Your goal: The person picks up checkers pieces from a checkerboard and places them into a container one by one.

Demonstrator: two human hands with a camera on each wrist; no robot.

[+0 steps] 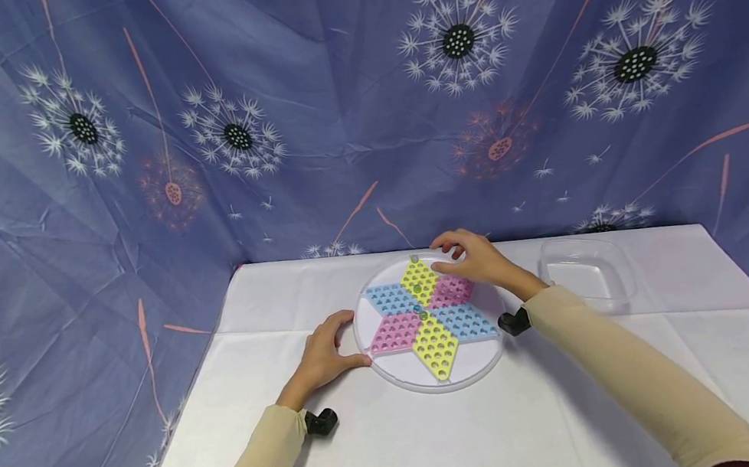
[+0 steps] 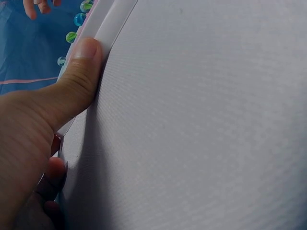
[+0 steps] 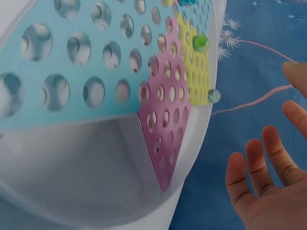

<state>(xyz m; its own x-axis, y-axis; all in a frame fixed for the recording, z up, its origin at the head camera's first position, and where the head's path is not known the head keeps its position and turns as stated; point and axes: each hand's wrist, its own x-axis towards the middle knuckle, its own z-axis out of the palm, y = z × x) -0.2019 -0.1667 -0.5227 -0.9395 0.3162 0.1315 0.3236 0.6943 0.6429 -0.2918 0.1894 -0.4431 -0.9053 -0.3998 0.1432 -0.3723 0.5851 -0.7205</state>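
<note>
A round white Chinese checkers board [image 1: 401, 378] with a yellow, pink and blue star of holes lies on the table. My left hand [image 1: 322, 353] grips its left rim, the thumb along the edge in the left wrist view and the other fingers partly hidden. Over the far right part of the board hovers my right hand [image 1: 478, 259], fingers loosely bent and nothing between them. A clear marble [image 3: 214, 96] sits at the far yellow tip. Nearer the centre are a green marble [image 3: 201, 43], a blue marble [image 1: 418, 309] and another greenish marble [image 1: 423, 316].
To the right of the board stands a clear plastic container [image 1: 587, 275], partly behind the right forearm. White cloth covers the table [image 1: 453, 440]. A blue curtain with dandelion prints [image 1: 347, 113] hangs behind the table and along its left side.
</note>
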